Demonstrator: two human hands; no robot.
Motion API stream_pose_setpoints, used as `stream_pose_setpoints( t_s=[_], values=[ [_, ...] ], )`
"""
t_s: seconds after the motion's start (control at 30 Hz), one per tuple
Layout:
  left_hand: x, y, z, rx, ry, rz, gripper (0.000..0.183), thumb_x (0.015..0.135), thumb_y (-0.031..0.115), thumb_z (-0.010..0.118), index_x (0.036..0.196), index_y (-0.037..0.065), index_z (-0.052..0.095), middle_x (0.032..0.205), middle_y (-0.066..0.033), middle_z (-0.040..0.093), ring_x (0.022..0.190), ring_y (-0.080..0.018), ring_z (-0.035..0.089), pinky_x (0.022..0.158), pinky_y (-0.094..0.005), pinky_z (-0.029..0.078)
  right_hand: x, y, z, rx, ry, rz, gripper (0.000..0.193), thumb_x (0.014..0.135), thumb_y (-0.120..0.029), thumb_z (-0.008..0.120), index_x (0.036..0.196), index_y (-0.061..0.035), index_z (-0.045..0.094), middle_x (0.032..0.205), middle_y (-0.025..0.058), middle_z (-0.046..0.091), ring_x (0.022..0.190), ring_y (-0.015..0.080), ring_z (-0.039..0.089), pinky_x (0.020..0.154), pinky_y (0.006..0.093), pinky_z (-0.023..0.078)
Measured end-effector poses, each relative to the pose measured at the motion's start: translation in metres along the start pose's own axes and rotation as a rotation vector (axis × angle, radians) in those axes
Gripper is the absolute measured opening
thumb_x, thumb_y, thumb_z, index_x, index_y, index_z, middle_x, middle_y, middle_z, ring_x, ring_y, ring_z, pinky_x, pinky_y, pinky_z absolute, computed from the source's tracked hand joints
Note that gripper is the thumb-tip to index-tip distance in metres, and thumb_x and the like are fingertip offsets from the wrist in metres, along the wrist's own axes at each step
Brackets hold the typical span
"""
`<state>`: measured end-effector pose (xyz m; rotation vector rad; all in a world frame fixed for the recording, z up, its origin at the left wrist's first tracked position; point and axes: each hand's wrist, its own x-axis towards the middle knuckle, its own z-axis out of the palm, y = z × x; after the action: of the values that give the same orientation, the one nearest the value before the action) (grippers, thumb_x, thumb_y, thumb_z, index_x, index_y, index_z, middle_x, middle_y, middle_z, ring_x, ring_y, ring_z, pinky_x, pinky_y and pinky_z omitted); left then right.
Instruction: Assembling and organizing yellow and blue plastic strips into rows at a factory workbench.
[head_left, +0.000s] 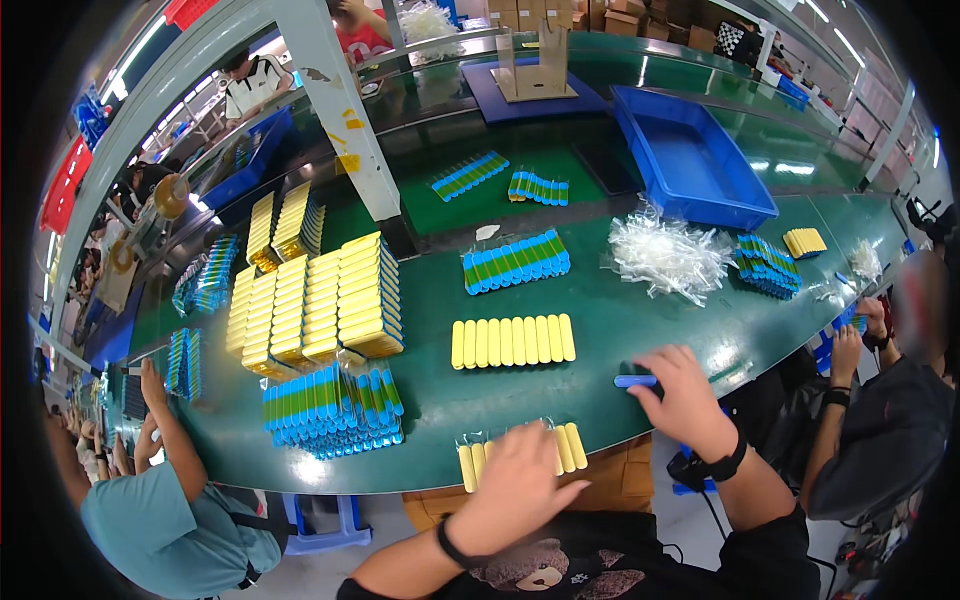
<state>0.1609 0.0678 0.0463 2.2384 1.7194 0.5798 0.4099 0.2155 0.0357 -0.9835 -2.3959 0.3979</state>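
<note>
- Head view, step in hand: the left hand (525, 482) is over the near row (570, 447) of yellow sticks at the table (430, 405) edge, so the work looks like handling or squaring up that row — a judgement, since the fingers are blurred
- Left grip: the palm faces down, the thumb juts to the right, and the hand hides the middle of the row; I cannot tell whether the fingers grip any stick or only rest on them
- Right grip: the right hand (688, 405) is unclosed, thumb and fingers apart on either side of a small blue piece (635, 381); whether they touch it is unclear
- Next move: working the row seems to call for light, even pressure from both sides, so the sticks keep level and none slips off the edge
- Place: the near row lies closest to the person, with the middle row (513, 342) of yellow sticks beyond it and the blue-green row (517, 262) farther out; the yellow stacks (365, 300) and blue-green stack (330, 405) stand to the left, the clear wrap pile (668, 252) to the right
- Axis: each near stick points away from the person, its far end leaning slightly left, while the row itself runs left to right; clear film shows at some far ends — the blue piece lies crosswise, its long axis left to right
</note>
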Motion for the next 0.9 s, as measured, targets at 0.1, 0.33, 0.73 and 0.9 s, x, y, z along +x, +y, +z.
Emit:
stream_pose_setpoints(
  t_s=[0.1,0.33,0.73,0.9],
  values=[
    [0.018,0.008,0.017,0.019,0.01,0.08,0.076,0.087,0.048,0.087,0.13,-0.01,0.062,0.134,-0.0237,0.064,0.117,-0.0412,0.064,0.104,-0.0497,0.052,0.016,0.009,-0.007,0.093,-0.13,0.284,0.025,0.088,-0.009,0.083,0.112,-0.003,0.077,0.098,0.014,0.071,0.089,0.0387,0.067,0.086,0.0489,0.055],
    [-0.061,-0.057,-0.04,0.088,0.001,-0.13,0.069,0.083,0.044,0.091,0.13,0.0,0.068,0.133,-0.0189,0.068,0.123,-0.0387,0.065,0.106,-0.0482,0.052,0.016,-0.016,-0.003,0.37,-0.267,0.005,0.014,0.096,-0.006,0.075,0.11,-0.0029,0.076,0.097,0.0162,0.073,0.093,0.0386,0.071,0.085,0.0442,0.059],
    [-0.082,-0.114,-0.016,-0.241,0.419,0.026,0.03,0.079,0.017,0.091,0.076,0.011,0.062,0.087,-0.0032,0.072,0.078,-0.0265,0.066,0.071,-0.0396,0.046,0.067,-0.064,0.043,-0.007,-0.756,-0.172,0.02,0.093,-0.006,0.068,0.111,-0.0026,0.058,0.085,0.0229,0.072,0.084,0.0467,0.073,0.073,0.0584,0.056],
    [-0.089,-0.118,-0.013,-0.295,0.491,0.03,0.026,0.079,0.006,0.081,0.073,0.01,0.056,0.082,-0.0035,0.072,0.069,-0.0273,0.062,0.065,-0.04,0.044,0.104,-0.139,0.099,-0.002,-0.791,-0.356,0.028,0.084,-0.007,0.071,0.108,-0.0018,0.057,0.086,0.0211,0.071,0.086,0.0444,0.073,0.076,0.0556,0.058]
  ],
)
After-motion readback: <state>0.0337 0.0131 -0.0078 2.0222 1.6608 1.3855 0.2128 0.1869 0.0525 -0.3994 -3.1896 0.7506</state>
